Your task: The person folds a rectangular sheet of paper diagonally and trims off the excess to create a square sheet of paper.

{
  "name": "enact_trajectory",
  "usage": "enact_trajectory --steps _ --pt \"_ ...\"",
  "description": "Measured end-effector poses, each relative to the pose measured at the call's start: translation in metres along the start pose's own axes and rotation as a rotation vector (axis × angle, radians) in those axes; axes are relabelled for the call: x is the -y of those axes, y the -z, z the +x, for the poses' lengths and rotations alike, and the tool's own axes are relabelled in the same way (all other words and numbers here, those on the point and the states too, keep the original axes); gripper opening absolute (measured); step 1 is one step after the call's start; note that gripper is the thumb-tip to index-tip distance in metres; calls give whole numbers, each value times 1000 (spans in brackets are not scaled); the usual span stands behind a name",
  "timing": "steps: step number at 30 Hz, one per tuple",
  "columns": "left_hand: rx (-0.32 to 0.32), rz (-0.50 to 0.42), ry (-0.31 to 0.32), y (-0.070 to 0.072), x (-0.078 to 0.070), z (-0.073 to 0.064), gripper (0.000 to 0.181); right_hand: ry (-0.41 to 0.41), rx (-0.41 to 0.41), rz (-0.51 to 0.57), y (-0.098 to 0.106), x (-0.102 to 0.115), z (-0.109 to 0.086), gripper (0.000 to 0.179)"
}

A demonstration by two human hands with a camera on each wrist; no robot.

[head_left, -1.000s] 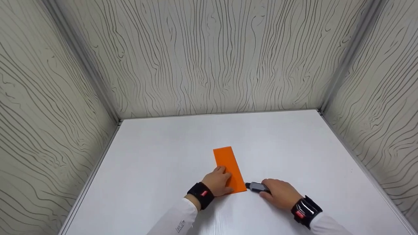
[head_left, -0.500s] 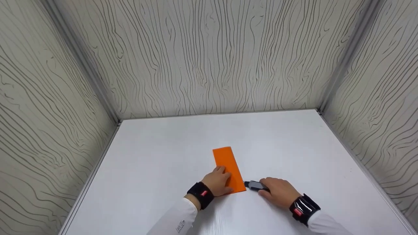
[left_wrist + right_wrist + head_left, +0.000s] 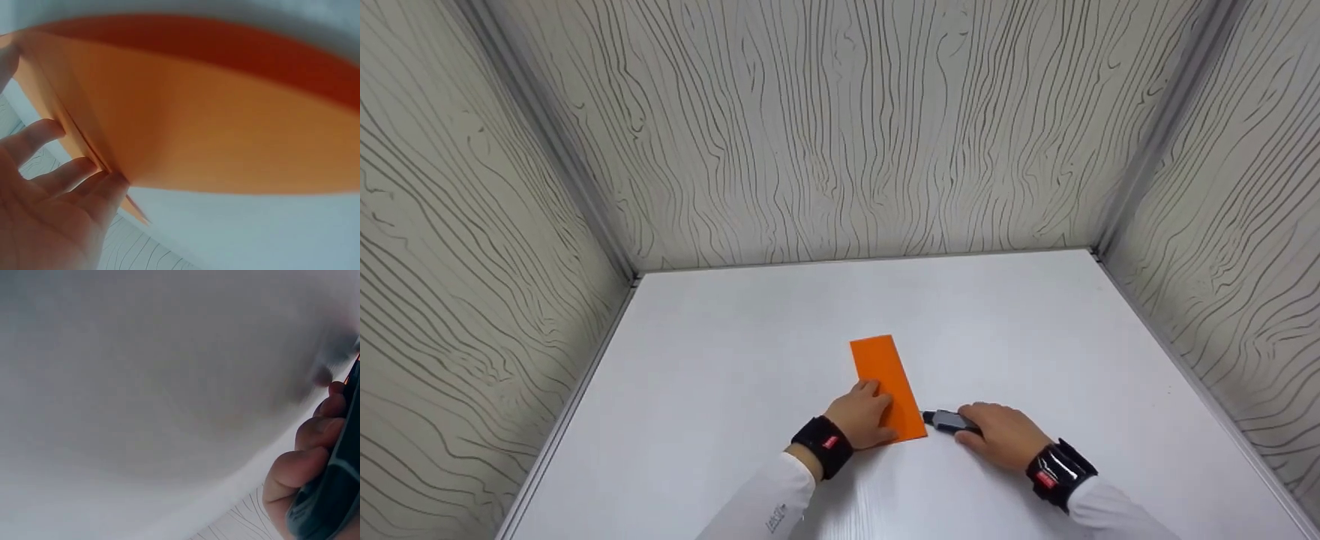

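Note:
An orange sheet of paper (image 3: 881, 367), apparently folded, lies on the white table. On its lower left part rests my left hand (image 3: 858, 416), fingers spread and pressing it down. In the left wrist view, the fingertips of that hand (image 3: 56, 208) touch the paper (image 3: 225, 124) along a crease, and one flap bows upward. My right hand (image 3: 1003, 435) grips a grey and black utility knife (image 3: 951, 421), its tip at the lower right edge of the paper. The right wrist view has curled fingers of the right hand (image 3: 304, 461) around the dark knife handle (image 3: 337, 489); the blade is out of sight there.
The white tabletop (image 3: 720, 345) spreads around both hands. Pale wood-grain panels stand behind it (image 3: 825, 135) and on both sides, joined by grey metal corner posts (image 3: 555, 150).
My right hand and the knife have shifted slightly away from me along the paper's right edge. The left hand holds its place on the paper.

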State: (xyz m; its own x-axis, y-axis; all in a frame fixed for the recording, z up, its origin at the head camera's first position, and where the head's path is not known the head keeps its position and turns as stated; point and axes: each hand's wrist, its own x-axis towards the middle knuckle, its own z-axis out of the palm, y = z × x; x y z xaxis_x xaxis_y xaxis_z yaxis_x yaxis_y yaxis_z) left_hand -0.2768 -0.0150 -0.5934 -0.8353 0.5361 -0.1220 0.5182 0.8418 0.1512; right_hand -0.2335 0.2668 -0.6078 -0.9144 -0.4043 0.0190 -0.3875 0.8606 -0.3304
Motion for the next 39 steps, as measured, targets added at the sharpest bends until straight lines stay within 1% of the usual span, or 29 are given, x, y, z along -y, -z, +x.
enact_trajectory --steps 3,5,10,14,19,25,32,39 --pt "-13 5 -13 2 0 1 53 -7 -2 9 3 0 2 28" --pt "-18 15 -14 1 0 1 52 3 -7 14 4 1 3 27" --pt "-29 43 -22 -2 -1 0 50 36 -12 -5 2 1 2 32" --pt "-47 51 -34 0 -2 -3 47 26 -9 -12 2 1 1 37" --pt "-43 54 -27 2 -2 -5 46 -1 2 16 0 3 6 39" --pt "-20 43 -7 -1 -3 0 50 -24 4 6 0 1 8 39" --pt "-29 57 -13 -2 -1 0 48 23 -17 5 -1 0 12 33" --pt "-40 54 -23 0 -1 0 48 -4 -20 -9 -1 0 13 33"
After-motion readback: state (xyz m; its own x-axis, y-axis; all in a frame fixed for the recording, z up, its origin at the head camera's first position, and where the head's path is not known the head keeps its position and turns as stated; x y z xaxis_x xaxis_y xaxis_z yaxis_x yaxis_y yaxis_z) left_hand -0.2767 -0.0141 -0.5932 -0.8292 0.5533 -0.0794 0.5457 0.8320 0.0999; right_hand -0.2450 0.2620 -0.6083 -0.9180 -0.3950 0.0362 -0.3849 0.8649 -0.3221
